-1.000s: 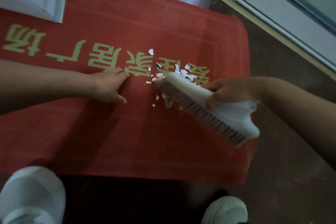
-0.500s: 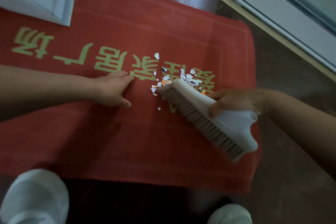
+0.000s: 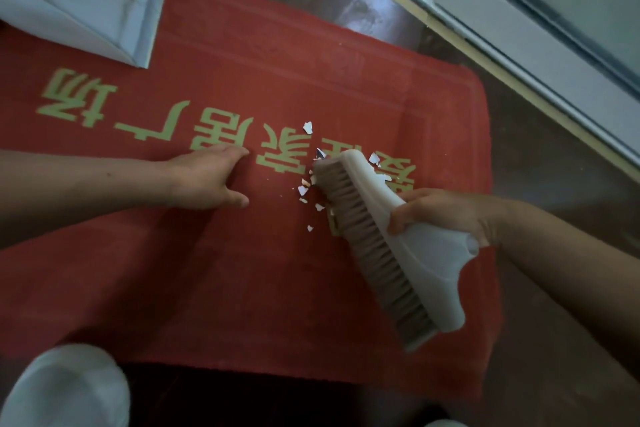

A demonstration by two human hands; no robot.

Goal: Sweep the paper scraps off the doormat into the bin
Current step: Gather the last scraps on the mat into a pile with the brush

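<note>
Hand sweeping on a doormat. The right hand is curled around the back of a white hand brush. The left hand rests on the red doormat with fingers extended, holding nothing. The paper scraps lie at the bristle tip, mostly at its 9 o'clock side. A few show at its 1 o'clock side, behind the brush back, and 1 lies apart at 12 o'clock.

Likely faults: a fast stroke may flick the light scraps sideways. Those behind the brush would be missed. The pale open container, probably the bin, lies well apart at 10 o'clock of the scraps, so a long sweep could shed pieces. The mat may ruck if the left hand lifts.

Surface: textured mat with pale-green characters, on a dark glossy floor. A pale door frame runs across at 1 to 2 o'clock, and 1 white shoe shows at 7 o'clock.
</note>
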